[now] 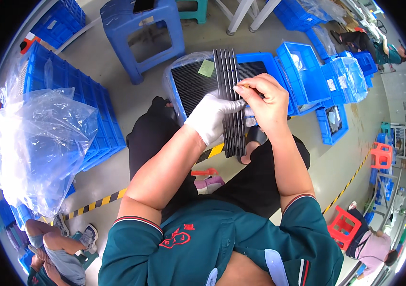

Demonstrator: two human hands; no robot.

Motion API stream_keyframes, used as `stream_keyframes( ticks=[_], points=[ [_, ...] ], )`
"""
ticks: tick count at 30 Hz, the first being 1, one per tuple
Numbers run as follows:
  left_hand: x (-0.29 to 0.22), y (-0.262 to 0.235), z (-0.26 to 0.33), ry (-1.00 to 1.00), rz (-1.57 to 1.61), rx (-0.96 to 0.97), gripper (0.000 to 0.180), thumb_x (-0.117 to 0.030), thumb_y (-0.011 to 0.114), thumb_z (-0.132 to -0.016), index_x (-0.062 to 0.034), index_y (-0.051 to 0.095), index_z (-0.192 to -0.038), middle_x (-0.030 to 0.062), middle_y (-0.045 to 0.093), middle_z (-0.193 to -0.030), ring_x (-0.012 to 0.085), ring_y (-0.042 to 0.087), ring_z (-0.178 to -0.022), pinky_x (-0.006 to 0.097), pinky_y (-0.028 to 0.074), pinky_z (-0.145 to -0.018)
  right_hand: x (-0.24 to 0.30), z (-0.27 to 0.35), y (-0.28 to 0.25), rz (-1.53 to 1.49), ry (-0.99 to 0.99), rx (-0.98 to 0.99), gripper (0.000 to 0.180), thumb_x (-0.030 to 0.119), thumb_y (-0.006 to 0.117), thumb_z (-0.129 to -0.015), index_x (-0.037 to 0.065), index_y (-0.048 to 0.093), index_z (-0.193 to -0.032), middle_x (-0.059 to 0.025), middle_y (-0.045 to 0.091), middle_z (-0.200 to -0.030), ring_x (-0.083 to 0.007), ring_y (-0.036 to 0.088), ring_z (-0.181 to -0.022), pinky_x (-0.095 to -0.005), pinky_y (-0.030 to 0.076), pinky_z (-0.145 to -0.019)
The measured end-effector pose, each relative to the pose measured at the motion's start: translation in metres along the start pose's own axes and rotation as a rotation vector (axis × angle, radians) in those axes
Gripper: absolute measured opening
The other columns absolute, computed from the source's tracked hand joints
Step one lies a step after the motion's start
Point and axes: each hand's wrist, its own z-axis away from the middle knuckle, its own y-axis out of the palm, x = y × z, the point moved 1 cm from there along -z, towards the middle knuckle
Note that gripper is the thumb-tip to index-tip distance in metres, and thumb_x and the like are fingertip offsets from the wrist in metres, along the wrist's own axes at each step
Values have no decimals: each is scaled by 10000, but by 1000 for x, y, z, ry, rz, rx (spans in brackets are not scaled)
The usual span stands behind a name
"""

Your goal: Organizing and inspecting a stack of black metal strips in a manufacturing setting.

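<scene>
My left hand (211,117), in a white glove, is closed around a row of long thin black strips (234,136) that lie side by side and stand nearly upright in the view. Bare, my right hand (270,101) pinches a small thin brownish object (246,86) just over the strips' right side; its kind is too small to tell. Beyond both hands sits a plastic-lined blue crate (256,57) with many more black strips (191,86) in close rows. A light green paper note (207,68) rests on those rows.
A blue stool (143,28) with a dark flat object stands beyond the crate. Stacked blue crates (76,90) draped in clear plastic (41,143) rise at left. More blue bins (308,66) are at right. Other people sit at lower left, lower right and far right.
</scene>
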Motion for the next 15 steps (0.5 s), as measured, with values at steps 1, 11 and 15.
stream_keyframes(
  ticks=[1, 11, 15],
  points=[
    [-1, 0, 1, 0, 0, -2, 247, -15, 599, -891, -10, 608, -1137, 124, 677, -984, 261, 693, -889, 415, 591, -798, 0, 0, 0, -2, 1, 1, 112, 56, 792, -701, 38, 708, -774, -55, 633, -691, -195, 604, -675, -294, 479, -603],
    [-6, 0, 7, -19, 33, 50, 249, -18, 601, -887, -15, 612, -1135, 123, 680, -988, 268, 696, -890, 420, 597, -787, -5, -1, -2, -10, -31, 111, 122, 16, 779, -746, 32, 733, -858, -30, 644, -788, -113, 584, -713, -244, 454, -604],
    [-6, -2, 5, -18, 33, 100, 244, -37, 622, -882, -7, 613, -1123, 122, 680, -988, 267, 697, -887, 425, 599, -794, -10, -1, -2, 1, -88, 148, 178, 4, 780, -711, 74, 753, -873, -19, 635, -802, -145, 587, -790, -267, 467, -645]
  ],
)
